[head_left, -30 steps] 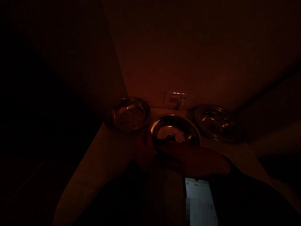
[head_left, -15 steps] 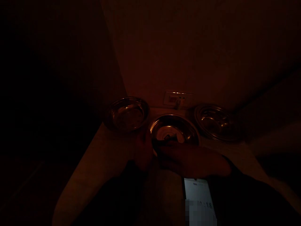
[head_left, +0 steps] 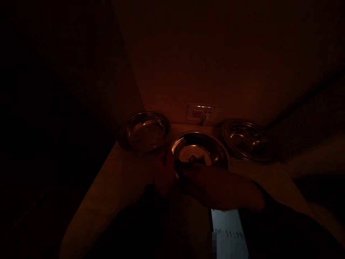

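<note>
The scene is very dark. Three shiny steel plates stand on a pale counter (head_left: 113, 187): a left plate (head_left: 145, 131), a middle plate (head_left: 199, 149) and a right plate (head_left: 248, 140). My left hand (head_left: 163, 172) rests at the near left rim of the middle plate. My right hand (head_left: 219, 187) reaches across the near rim of that plate from the right, fingers pointing left. Whether either hand grips the rim or something small is lost in the dark. Something small and dark shows inside the middle plate.
A lit phone screen (head_left: 229, 233) lies on the counter under my right forearm. A wall socket plate (head_left: 203, 114) sits on the wall behind the plates. The counter's left edge drops into darkness. The wall stands close behind the plates.
My right hand has crept slightly forward over the middle plate's rim. The view has shifted a little, so the phone sits lower in the picture. The plates have not moved.
</note>
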Motion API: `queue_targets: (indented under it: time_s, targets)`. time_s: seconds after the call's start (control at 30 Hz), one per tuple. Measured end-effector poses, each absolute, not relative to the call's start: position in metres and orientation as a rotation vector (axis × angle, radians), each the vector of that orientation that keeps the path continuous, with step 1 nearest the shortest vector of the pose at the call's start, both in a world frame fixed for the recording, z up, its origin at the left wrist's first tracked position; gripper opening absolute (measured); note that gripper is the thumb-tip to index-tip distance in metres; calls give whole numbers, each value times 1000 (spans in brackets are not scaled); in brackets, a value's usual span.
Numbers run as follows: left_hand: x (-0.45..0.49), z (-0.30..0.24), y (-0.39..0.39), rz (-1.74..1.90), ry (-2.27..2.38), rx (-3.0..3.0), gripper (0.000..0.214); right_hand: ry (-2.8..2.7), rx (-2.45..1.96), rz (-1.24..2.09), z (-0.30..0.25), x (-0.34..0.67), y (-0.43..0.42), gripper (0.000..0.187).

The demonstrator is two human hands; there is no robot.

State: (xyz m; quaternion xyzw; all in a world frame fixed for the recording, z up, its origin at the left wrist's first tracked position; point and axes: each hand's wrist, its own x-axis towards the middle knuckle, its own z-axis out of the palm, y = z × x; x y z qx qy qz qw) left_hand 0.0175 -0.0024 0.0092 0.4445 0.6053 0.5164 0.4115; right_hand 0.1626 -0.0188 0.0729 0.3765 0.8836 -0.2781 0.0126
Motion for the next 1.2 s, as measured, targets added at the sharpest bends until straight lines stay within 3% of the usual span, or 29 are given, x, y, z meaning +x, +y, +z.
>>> queue_targets:
  time_s: [0.73, 1.0, 1.2]
  targets:
    - [13, 11, 0, 1222, 1572, 1108, 33, 2748, 1180, -814, 71, 159, -19, 35]
    - [11, 13, 4, 1256, 1495, 1068, 30, 2744, 1088, -746, 79, 172, -24, 27]
    - [11, 13, 2, 1222, 1531, 997, 38, 2718, 1143, -742, 75, 167, -23, 29]
